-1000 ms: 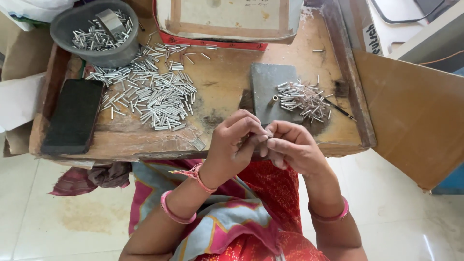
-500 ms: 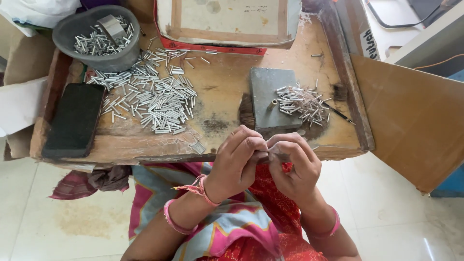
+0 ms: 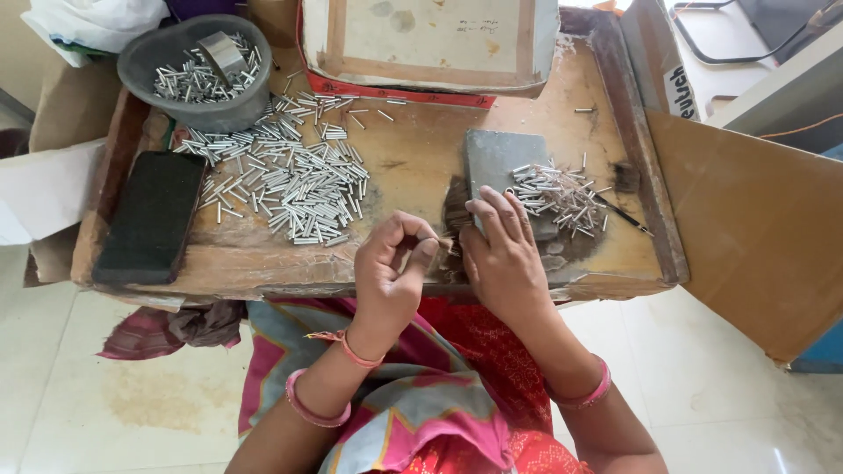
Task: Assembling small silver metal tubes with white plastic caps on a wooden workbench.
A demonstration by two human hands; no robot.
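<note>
Close together at the front edge of a worn wooden work board (image 3: 413, 175), the left hand (image 3: 391, 276) curls, thumb and forefinger pinched on something too small to identify; the right hand (image 3: 500, 254) lies flat, fingers spread, on a grey slab (image 3: 496, 158) beside a small heap of thin metal pins (image 3: 558, 193). Probably best to take one pin at a time, gripped firmly. A larger pile of metal tubes (image 3: 290, 180) lies toward the board's left, below a grey bowl (image 3: 198, 66). Whether the right hand holds anything is hidden.

One head-worn view looks steeply down from above the person; it faces the wooden tray (image 3: 263, 268) on the lap. It sits fairly near; floor shows at both sides.
</note>
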